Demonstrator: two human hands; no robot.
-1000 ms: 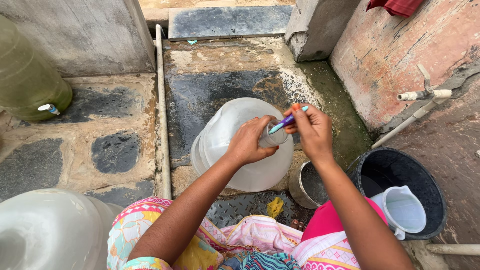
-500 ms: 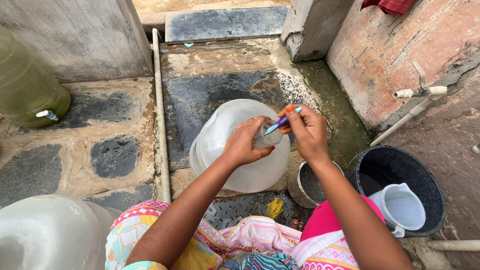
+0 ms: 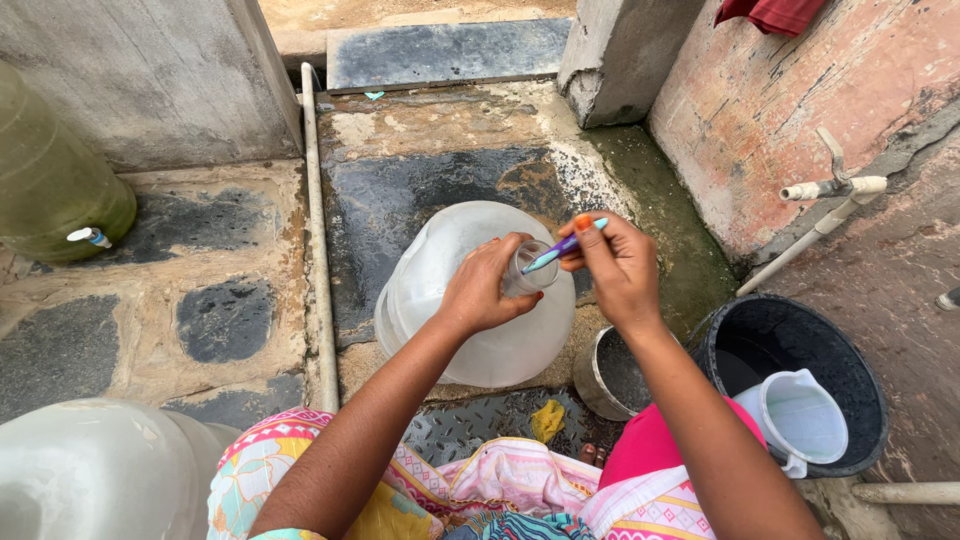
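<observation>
The big clear water jug (image 3: 470, 300) stands on the wet stone floor (image 3: 420, 190), right in front of the person's knees. The left hand (image 3: 487, 290) is wrapped tight round the jug's short neck at the top. The right hand (image 3: 615, 265) pinches a toothbrush (image 3: 562, 247) w/ a purple and light blue handle, fingers pressed together on it, and the brush end pokes into the jug's mouth (can't see the bristles). Just beside the jug, on the right, sits a small metal pot (image 3: 610, 375). Next to that is a black bucket (image 3: 800, 345) w/ a white plastic mug (image 3: 800, 420) inside it. A white pipe w/ a tap (image 3: 830, 190) sticks out of the pink wall above the bucket. A small yellow scrap (image 3: 547, 420) lies near the jug's bottom. Far left is a greenish water can (image 3: 50, 180), and another pale jug (image 3: 95, 470) is at the bottom left corner.
</observation>
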